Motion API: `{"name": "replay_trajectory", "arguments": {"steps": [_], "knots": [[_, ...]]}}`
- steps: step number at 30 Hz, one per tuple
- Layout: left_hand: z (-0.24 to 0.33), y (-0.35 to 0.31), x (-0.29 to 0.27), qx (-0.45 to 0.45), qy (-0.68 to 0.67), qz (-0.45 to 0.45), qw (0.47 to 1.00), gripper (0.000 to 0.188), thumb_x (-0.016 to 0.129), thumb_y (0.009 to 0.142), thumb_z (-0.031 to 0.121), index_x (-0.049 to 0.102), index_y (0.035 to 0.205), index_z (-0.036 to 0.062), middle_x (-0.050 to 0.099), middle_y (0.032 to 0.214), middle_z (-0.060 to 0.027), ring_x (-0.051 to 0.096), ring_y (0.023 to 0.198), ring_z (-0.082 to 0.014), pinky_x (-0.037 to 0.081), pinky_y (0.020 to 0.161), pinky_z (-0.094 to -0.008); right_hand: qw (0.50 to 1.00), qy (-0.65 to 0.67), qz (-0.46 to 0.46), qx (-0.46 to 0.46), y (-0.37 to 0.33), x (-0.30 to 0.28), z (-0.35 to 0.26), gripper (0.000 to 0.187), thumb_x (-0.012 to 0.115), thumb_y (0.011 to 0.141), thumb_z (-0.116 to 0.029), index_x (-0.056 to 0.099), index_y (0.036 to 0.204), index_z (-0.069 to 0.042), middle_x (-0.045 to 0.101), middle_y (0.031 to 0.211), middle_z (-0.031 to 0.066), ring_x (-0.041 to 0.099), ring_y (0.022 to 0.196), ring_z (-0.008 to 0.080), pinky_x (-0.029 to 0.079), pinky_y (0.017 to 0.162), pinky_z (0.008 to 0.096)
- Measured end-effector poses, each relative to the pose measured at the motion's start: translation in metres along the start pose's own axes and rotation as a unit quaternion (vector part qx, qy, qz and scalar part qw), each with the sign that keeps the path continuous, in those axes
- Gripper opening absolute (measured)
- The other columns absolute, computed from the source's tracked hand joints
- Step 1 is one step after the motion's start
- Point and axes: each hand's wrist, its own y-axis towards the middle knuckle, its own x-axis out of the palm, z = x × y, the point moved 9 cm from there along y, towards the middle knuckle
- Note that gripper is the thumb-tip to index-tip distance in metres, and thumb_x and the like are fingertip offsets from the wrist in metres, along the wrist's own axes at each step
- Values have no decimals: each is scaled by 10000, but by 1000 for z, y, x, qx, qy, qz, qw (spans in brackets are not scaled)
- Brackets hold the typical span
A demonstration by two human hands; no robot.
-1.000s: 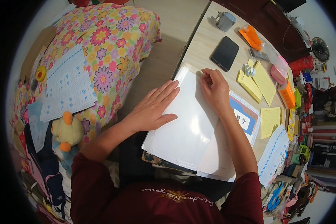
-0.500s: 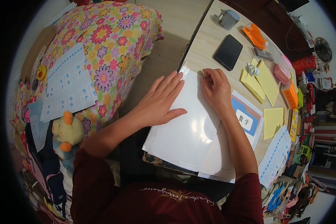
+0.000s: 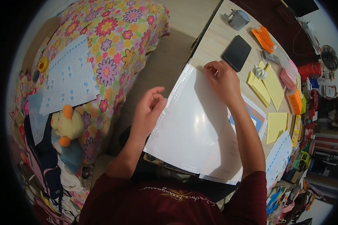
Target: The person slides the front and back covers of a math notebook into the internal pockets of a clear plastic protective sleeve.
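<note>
A glossy white sheet (image 3: 187,120), seemingly covered with clear plastic film, lies on the table in front of me. Its left border is crinkled and shines. My left hand (image 3: 150,108) is beside that border, fingers loosely bent and apart from the thumb, with nothing visible in it. At the sheet's far edge is my right hand (image 3: 223,78), its fingers curled in toward the thumb. Whatever its fingertips may hold is hidden. Under my right forearm, a blue-covered booklet (image 3: 255,118) shows in part. A paler paper (image 3: 221,161) lies by the sheet's near right corner.
Beyond my right hand lie a black phone (image 3: 236,53) and a grey mug (image 3: 239,20). Yellow paper pads (image 3: 272,86), a tape roll (image 3: 260,73) and an orange packet (image 3: 264,38) are along the right. Left is a flowered bed (image 3: 114,48) with printed sheets (image 3: 69,78) and a plush duck (image 3: 69,125).
My left hand has lifted from lying flat on the sheet and drawn back to its left border, fingers now bent. My right hand has shifted slightly right and farther away.
</note>
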Motion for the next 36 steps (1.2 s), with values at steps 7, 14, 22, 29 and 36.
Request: {"name": "replay_trajectory", "arguments": {"steps": [7, 14, 22, 29, 36], "knots": [[-11, -15, -4, -26, 14, -13, 999, 168, 600, 950, 118, 595, 1052, -16, 557, 790, 36, 463, 704, -15, 380, 623, -176, 997, -45, -70, -8, 24, 9, -16, 219, 616, 877, -215, 708, 952, -31, 686, 850, 132, 656, 740, 259, 505, 705, 342], [-2, -20, -2, -11, 66, -26, 997, 148, 620, 940, 133, 586, 896, -4, 519, 698, 41, 424, 645, -24, 358, 566, -198, 980, 53, -158, 108, 46, 38, 5, 359, 639, 883, -321, 702, 903, 32, 654, 721, 90, 600, 617, 161, 484, 612, 292], [-4, -15, -1, 11, 139, -39, 989, 290, 703, 879, 164, 507, 729, 11, 453, 570, 20, 377, 549, -49, 333, 491, -240, 957, 137, -186, 178, 43, 45, 4, 324, 720, 828, -311, 700, 848, 12, 589, 652, 19, 508, 542, 119, 423, 508, 272], [-1, -28, -8, -17, 203, -55, 977, 360, 713, 867, 200, 489, 657, 12, 429, 539, -37, 366, 520, -95, 326, 476, -282, 999, -20, 37, 5, 16, 13, -32, 335, 688, 834, -257, 655, 1043, 3, 683, 772, 108, 659, 684, 254, 517, 630, 362], [20, -69, -10, 41, 250, -81, 964, 366, 737, 832, 207, 487, 654, 8, 448, 593, -92, 365, 508, -217, 329, 474, -342, 952, -94, -108, -270, -88, 44, -76, 685, 647, 847, -467, 445, 1397, -113, 376, 1490, 114, 353, 1373, 293, 302, 1088, 482]]}}
